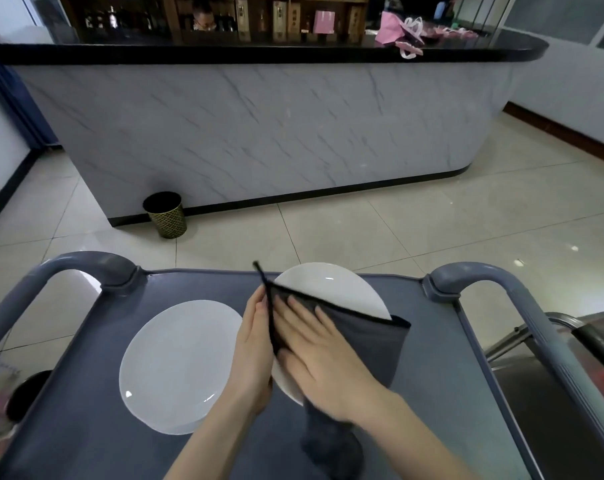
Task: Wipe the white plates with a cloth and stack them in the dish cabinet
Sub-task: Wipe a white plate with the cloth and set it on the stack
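A white plate (331, 289) is held tilted above the grey cart top (86, 427). My left hand (254, 351) grips the plate's left edge, thumb and fingers curled round it. A dark grey cloth (373, 344) is draped over the plate's near half and hangs below it. My right hand (318, 355) lies flat on the cloth, fingers straight, pressing it against the plate. A second white plate (176, 365) lies flat on the cart to the left, on top of at least one more.
The cart has raised grey handle rails at left (82, 265) and right (484, 275). Beyond it stands a marble-fronted counter (259, 133) with a black bin (165, 214) at its foot. A steel surface (570, 393) sits at the right. A person stands behind the counter.
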### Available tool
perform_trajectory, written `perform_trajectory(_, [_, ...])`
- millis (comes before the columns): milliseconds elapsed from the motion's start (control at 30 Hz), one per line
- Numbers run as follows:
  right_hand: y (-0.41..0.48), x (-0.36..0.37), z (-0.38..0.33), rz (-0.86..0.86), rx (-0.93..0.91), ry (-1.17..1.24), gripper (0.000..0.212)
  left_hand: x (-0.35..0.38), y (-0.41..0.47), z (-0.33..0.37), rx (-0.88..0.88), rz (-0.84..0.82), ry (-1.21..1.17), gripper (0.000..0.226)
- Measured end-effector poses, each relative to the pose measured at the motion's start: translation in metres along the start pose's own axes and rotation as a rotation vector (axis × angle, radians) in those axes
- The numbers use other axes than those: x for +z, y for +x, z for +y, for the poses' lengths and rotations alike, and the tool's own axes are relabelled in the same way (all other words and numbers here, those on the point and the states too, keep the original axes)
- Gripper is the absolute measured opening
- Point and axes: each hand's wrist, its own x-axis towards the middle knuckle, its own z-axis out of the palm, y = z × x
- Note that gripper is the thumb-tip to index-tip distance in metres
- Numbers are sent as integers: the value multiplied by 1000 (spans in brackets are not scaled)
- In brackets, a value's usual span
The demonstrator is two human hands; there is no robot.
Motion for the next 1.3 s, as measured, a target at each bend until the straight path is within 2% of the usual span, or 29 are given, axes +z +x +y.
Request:
perform_trajectory(67, [18, -9, 14, 65, 92, 20, 66, 1, -1, 2, 16, -9, 35, 35])
perform_trajectory(200, [33, -17, 30, 95, 264, 5, 58, 1, -2, 3, 18, -3, 50, 34])
perform_trajectory(333, [21, -11, -1, 19, 67, 19, 59, 6, -1, 8, 56, 26, 26, 30])
perform_trajectory(467, [-12, -8, -16, -31, -80, 38, 57, -1, 4, 14, 15, 46, -24, 34])
perform_trajectory(533, [-28, 0, -7, 6, -61, -21, 56, -10, 8, 16, -21, 47, -30, 35])
perform_trajectory(633, [-33, 4, 22, 90, 119, -72, 62, -16, 8, 15, -73, 8, 16, 31])
perform_trajectory(733, [-8, -8, 44, 47, 234, -82, 70, -14, 3, 16, -85, -2, 35, 29])
perform_trajectory(900, [32, -17, 13, 42, 75, -91, 72, 2, -1, 9, -71, -24, 34, 31])
perform_trajectory(1000, [22, -11, -12, 48, -11, -84, 63, 5, 2, -2, -60, 42, -26, 27])
perform_trajectory(1067, [2, -4, -17, 22, -37, -41, 59, -2, 1, 0, -120, 43, -32, 30])
perform_trajectory(1133, [-19, 8, -9, 8, -19, -47, 59, -10, 2, 5, -168, 41, -14, 35])
perform_trajectory(1233, [-36, 15, 20, 143, 73, -127, 62, -13, 4, 13, -137, 38, 104, 27])
perform_trajectory(1300, [-25, 3, 44, 112, 176, -122, 71, -10, 4, 16, -186, 3, 78, 29])
